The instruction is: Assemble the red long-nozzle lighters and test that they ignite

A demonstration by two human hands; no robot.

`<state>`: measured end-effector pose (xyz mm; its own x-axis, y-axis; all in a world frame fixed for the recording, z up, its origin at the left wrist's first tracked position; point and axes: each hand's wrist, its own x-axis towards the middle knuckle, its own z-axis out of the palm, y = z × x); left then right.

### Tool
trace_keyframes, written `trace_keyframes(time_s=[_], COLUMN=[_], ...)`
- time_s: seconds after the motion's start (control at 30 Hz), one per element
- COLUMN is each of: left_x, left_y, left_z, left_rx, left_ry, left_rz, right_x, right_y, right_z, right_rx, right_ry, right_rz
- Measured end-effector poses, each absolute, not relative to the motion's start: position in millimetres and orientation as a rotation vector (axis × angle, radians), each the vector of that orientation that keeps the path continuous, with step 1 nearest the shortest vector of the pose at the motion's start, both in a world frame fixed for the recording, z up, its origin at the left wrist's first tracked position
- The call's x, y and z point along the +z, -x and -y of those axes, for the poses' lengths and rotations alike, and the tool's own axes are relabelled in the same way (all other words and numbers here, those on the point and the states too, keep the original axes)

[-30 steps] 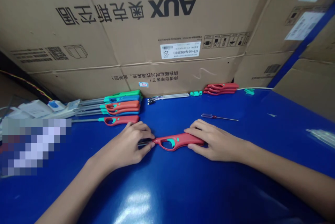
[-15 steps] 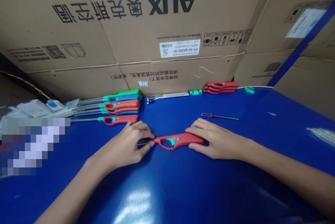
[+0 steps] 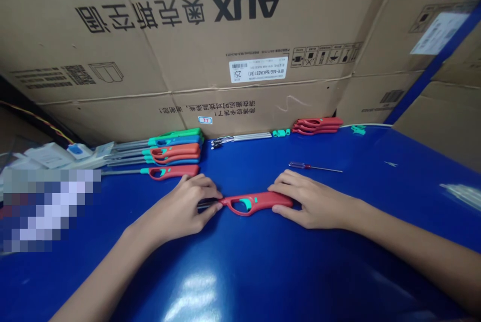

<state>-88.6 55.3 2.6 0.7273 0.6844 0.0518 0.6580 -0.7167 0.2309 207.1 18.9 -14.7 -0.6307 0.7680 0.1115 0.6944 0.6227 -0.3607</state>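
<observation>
Right hand (image 3: 311, 200) has slid slightly back along the handle since the earlier frame, and my view sits a touch higher than at first. Both hands are narrow on one red utility lighter (image 3: 259, 202), which lies flat on the blue workbench (image 3: 240, 267) at lower centre, roughly level across the frame. Left hand (image 3: 180, 205) is closed around the metal shaft (image 3: 208, 203) where it meets the red handle, hiding most of the shaft. Right hand has its fingers (image 3: 285, 181) over the far end of the handle and its thumb (image 3: 281, 210) along the near side. A teal trigger (image 3: 246, 204) shows in the handle's loop.

Upper left of the bench, a stack of finished green, blue and red lighters (image 3: 175, 151) lies near the box, with one more red lighter (image 3: 173, 172) just beside the left hand. Upper centre are loose metal shafts (image 3: 240, 137), small teal parts (image 3: 281, 133) and stacked red handles (image 3: 317, 126). A red-handled screwdriver (image 3: 311, 167) lies behind the right hand. A large AUX cardboard box (image 3: 244, 36) stands against the bench's far edge. Lower left is pixelated, can't tell what's there.
</observation>
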Motion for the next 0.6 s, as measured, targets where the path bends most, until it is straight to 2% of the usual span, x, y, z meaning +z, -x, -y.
trace_keyframes(time_s=[0.23, 0.6], left_x=[-1, 4], left_y=[87, 72], left_z=[-55, -44], left_rx=[0.286, 0.210], left_ry=[-2.751, -2.768], left_rz=[-1.052, -1.094], right_x=[-16, -11], right_y=[-208, -201], right_z=[-21, -19], right_rx=[0.451, 0.608], right_ry=[1.179, 1.352], right_rz=[2.584, 2.497])
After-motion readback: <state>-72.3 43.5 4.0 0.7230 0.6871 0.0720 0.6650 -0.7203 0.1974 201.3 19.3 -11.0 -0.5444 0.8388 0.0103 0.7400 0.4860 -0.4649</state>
